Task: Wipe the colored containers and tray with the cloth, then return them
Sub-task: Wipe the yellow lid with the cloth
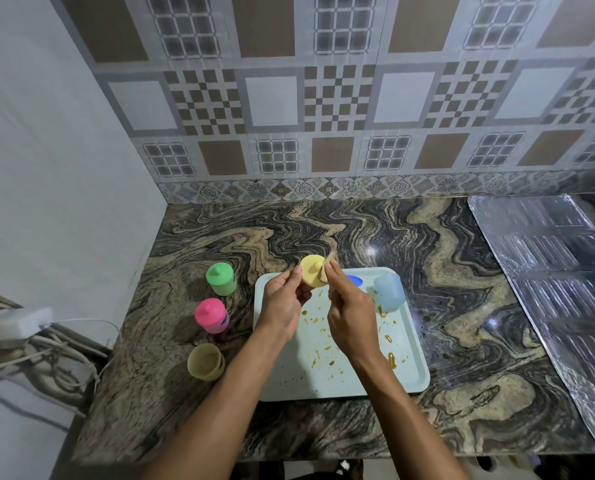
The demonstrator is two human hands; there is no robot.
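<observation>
— While both forearms reach forward over the stained tray, what do the hands hold?
— The left hand pinches the yellow lid over the tray's 12 o'clock edge. The right hand, fingers curled, presses a small cloth against the lid's 3 o'clock side.
— And the rest?
— The blue container stands at the tray's 1 o'clock corner. The green container, pink container and open yellow container stand off its 9 o'clock side.

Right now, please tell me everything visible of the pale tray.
The tray is pale blue-green, rectangular with rounded corners and a raised rim; it looks plastic. It lies flat on the counter, spattered with orange-brown smears. A blue cup and a blue lid sit at its far right corner. Above it, the left hand holds a yellow lid, the right hand a cloth.
</observation>
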